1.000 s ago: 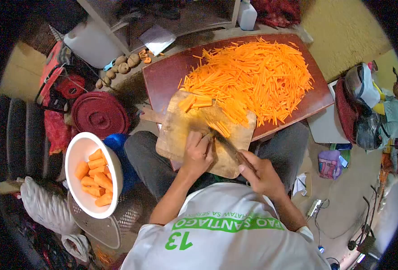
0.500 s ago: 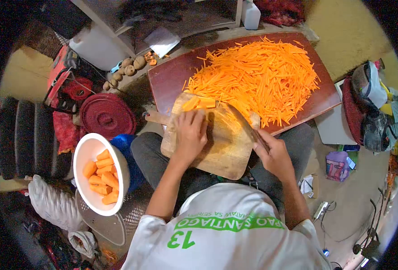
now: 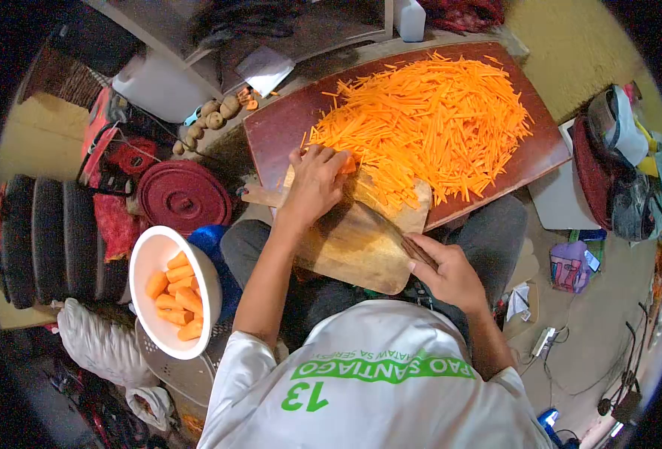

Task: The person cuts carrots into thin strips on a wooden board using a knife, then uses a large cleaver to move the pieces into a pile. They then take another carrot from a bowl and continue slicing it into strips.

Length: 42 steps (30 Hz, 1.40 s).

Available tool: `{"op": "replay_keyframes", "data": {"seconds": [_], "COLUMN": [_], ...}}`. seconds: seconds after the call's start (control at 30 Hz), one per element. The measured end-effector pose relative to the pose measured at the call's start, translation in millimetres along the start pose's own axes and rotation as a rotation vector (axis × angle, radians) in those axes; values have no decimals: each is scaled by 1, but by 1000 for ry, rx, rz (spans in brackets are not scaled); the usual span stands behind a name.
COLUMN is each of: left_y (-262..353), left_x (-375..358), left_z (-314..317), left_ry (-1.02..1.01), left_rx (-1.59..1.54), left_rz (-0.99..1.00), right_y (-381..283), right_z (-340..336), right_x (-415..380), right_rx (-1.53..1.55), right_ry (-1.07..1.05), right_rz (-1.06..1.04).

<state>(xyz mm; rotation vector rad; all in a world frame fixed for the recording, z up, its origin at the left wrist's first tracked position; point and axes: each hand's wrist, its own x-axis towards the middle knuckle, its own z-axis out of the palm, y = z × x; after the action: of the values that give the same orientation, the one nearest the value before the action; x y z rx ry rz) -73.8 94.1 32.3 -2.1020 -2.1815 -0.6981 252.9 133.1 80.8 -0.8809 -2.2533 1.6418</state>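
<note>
on the board (image 3: 361, 251), thin orange carrot sticks (image 3: 421, 120), heaped

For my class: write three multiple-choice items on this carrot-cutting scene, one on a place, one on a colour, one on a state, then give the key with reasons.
1. Where does the pile of carrot strips lie?
A. in the bowl
B. on the dark red table
C. on the floor

2. What colour is the bowl of carrot chunks?
A. white
B. green
C. black

3. What is the right hand doing?
A. hanging free
B. resting in the bowl
C. gripping a knife over the cutting board

Key: 1 B, the strips cover the tabletop; 2 A, its rim and wall are white; 3 C, its fingers close on the handle.
</note>
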Motion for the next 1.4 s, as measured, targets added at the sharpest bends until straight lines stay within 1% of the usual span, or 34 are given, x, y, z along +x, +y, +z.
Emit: {"op": "replay_keyframes", "data": {"seconds": [0.1, 0.2, 0.3, 0.4, 0.43, 0.47, 0.53, 0.57, 0.63, 0.7, 0.77, 0.83, 0.93, 1.03, 1.07, 1.13, 1.23, 1.27, 1.4], "left_y": [-3, 2, 16, 46, 54, 61, 72, 76, 85, 91, 92, 91, 107, 102, 100, 98, 100, 101, 105], "left_x": [1, -1, -15, -42, -53, -65, -76, -79, -78, -74, -75, -80, -84, -93, -94, -94, -94, -94, -91], "left_z": [8, 8, -4, -3, 1, 8, 14, 16, 11, 5, 7, 12, -4, 4, 6, 12, 21, 21, 11], "left_ry": [67, 101, 213, 152, 183, 215, 270, 240, 179, 178, 166, 142, 45, 92, 69, 23, 78, 61, 3], "left_rx": [-16, -90, -117, -189, -157, -123, -66, -51, -25, -25, -82, -194, -430, -554, -558, -566, -490, -466, -403], "left_rz": [7, -72, -103, -341, -311, -285, -243, -267, -310, -296, -292, -299, -439, -395, -402, -416, -244, -227, -170], "right_y": [8, 3, 0, -2, -3, -9, -7, -7, -3, 11, 13, 11, 7, 0, 3, -5, -17, -18, -20], "right_z": [-1, -8, -19, -29, -32, -36, -41, -44, -44, -39, -31, -22, -5, 5, 11, 11, 9, 10, 19], "right_x": [6, 18, 36, 55, 62, 66, 73, 74, 74, 72, 61, 44, 18, 7, 6, 7, 5, 3, -11], "right_rx": [-55, -134, -331, -415, -455, -488, -499, -505, -358, -180, 2, 80, 27, 43, 38, -13, -135, -182, -311], "right_ry": [15, 60, 117, 125, 131, 93, 109, 117, 150, 210, 188, 147, 75, 9, 67, 33, -55, -90, -91], "right_rz": [-25, -65, -59, -123, -148, -85, -126, -147, -172, -172, -44, 29, 3, 51, -12, 43, 95, 110, 48]}}
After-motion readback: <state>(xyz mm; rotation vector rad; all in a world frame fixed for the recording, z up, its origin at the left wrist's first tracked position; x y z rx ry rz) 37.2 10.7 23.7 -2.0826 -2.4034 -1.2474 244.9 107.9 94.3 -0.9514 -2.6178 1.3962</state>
